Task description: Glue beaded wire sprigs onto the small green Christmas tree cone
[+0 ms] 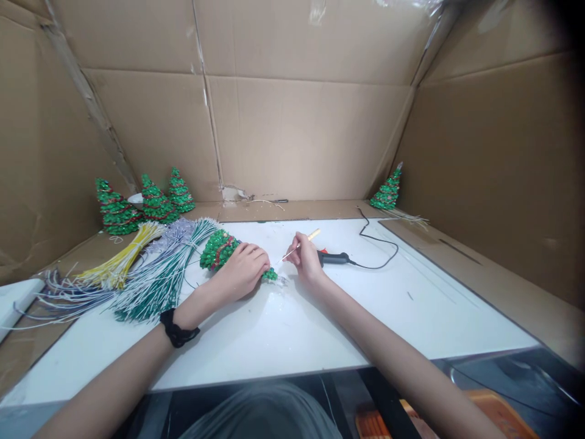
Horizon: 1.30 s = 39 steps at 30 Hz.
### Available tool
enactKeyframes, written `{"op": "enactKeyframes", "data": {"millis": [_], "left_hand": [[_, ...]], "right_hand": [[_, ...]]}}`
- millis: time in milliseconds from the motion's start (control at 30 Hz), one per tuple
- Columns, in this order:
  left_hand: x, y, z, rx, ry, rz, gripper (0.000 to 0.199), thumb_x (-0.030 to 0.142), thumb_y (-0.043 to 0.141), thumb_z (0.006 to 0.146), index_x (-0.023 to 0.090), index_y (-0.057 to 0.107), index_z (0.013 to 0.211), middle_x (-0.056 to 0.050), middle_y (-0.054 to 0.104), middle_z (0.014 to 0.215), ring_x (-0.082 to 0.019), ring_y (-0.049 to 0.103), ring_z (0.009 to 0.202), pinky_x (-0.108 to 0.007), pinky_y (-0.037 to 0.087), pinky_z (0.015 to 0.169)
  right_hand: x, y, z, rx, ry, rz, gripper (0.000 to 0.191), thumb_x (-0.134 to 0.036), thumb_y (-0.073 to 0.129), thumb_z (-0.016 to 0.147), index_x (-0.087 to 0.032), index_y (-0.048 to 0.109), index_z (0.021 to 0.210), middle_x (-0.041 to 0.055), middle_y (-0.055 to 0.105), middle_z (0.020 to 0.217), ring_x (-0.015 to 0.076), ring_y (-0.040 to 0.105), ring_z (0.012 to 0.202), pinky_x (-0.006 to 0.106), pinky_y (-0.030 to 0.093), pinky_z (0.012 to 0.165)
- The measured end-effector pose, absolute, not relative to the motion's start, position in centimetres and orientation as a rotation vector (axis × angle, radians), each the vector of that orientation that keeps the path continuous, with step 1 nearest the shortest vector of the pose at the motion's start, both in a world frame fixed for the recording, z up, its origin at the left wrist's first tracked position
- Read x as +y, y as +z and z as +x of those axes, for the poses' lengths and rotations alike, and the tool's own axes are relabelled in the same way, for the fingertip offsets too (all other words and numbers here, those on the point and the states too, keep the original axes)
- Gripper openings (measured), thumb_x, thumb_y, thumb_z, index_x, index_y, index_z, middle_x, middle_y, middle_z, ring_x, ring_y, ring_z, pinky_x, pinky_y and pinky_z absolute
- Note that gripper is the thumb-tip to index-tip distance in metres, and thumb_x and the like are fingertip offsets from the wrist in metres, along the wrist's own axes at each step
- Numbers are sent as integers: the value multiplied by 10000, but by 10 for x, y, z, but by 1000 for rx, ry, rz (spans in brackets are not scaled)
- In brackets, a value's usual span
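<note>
My left hand is closed round a small green beaded Christmas tree with red garland, which lies tilted on its side over the white board. The tree's narrow tip, with a clear piece at its end, points right, out past my fingers. In my right hand is a thin tool with a pale wooden handle, pinched between the fingers. Its slender white-looking shaft slants down towards the tree's tip; whether they touch I cannot tell. Just behind that hand lies a black corded tool, partly hidden.
Bundles of green stems, yellow stems and purplish stems lie to the left. Several finished-looking trees stand at back left, another tree at back right. Cardboard walls surround the white board. A black cord loops rightward.
</note>
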<state>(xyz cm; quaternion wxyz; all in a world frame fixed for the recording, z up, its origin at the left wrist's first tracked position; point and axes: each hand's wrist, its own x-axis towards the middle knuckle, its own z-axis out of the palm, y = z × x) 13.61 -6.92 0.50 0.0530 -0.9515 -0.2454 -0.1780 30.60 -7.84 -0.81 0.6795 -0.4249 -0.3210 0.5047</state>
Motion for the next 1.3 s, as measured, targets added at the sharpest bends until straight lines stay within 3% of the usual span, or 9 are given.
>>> {"op": "enactKeyframes", "data": {"millis": [267,567,833,1033,1200,1300], "left_hand": [[-74,10,138,-878,-777,-2998,174,312,432,911,204,566,937,-30,626,985,-207,469,1047,-370,321,919],[-76,21,135,-984,-1118,-2678,211,270,422,907,187,511,734,-32,605,782,-213,487,906,-374,336,807],[-77,23,134,-945,-1158,-2663,222,244,394,903,193,491,709,-30,576,731,-210,476,833,-376,333,755],[-80,24,129,-656,-1615,-2891,279,287,341,941,199,484,718,-14,526,676,-166,476,722,-345,378,718],[-85,40,123,-252,-2151,-3086,274,353,386,935,204,473,724,26,476,539,-129,469,550,-287,383,552],[-89,59,118,-121,-2347,-3071,370,411,410,920,202,450,617,33,446,442,-121,446,469,-274,356,496]], "right_hand": [[-82,-10,304,-818,1245,-781,297,-347,459,802,-215,413,540,-83,282,328,96,296,376,246,431,545],[-85,1,306,-959,1313,-658,308,-464,460,818,-215,494,639,-44,450,438,120,449,472,285,461,644],[-76,0,321,-681,1101,-690,320,-420,432,824,-220,387,578,-74,294,397,93,282,385,240,369,484],[-73,-16,311,-821,1182,-889,300,-356,532,752,-208,420,517,-88,282,349,74,271,344,232,327,438],[-75,-22,298,-992,1121,-953,335,-379,509,760,-203,456,480,-83,295,313,98,407,339,252,400,503],[-77,-19,299,-997,1094,-970,347,-395,501,770,-206,454,482,-82,297,314,115,452,347,259,405,508]]}}
